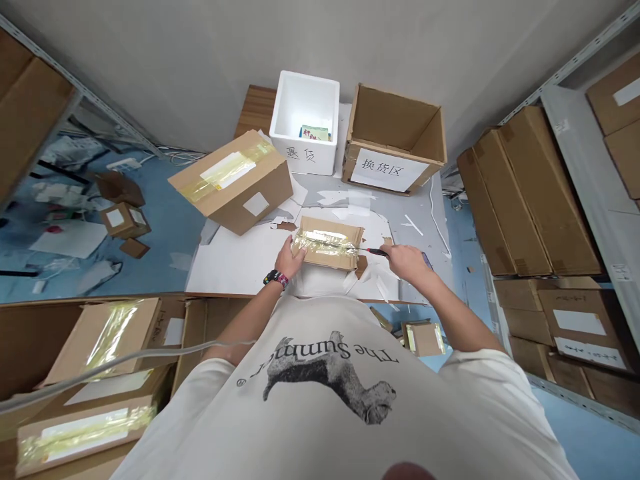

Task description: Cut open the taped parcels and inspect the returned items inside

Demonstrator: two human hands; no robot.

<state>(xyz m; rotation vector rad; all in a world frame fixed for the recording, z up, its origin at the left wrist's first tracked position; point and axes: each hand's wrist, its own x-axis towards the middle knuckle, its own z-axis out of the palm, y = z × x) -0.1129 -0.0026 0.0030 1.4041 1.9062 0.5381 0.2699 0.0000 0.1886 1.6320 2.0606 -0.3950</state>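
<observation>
On the table lies a small cardboard box [327,260], its top covered with shiny yellowish tape and a white label. My left hand [291,257] grips the box's left end, with the thumb on top. In my right hand [406,261] is a slim tool [376,252] with a black and red handle; its thin shaft points left and its tip meets the taped top near the right end. Whether it is a knife or a screwdriver I cannot tell. A slit or dark line seems to run along the tape.
Behind stand a larger taped carton [270,177], a white foam box [327,160] with a few items inside, and an open cardboard box [395,183]. Paper scraps and a white cable [434,213] lie on the table [240,267]. Shelved cartons [545,193] rise at right; taped boxes [95,333] sit lower left.
</observation>
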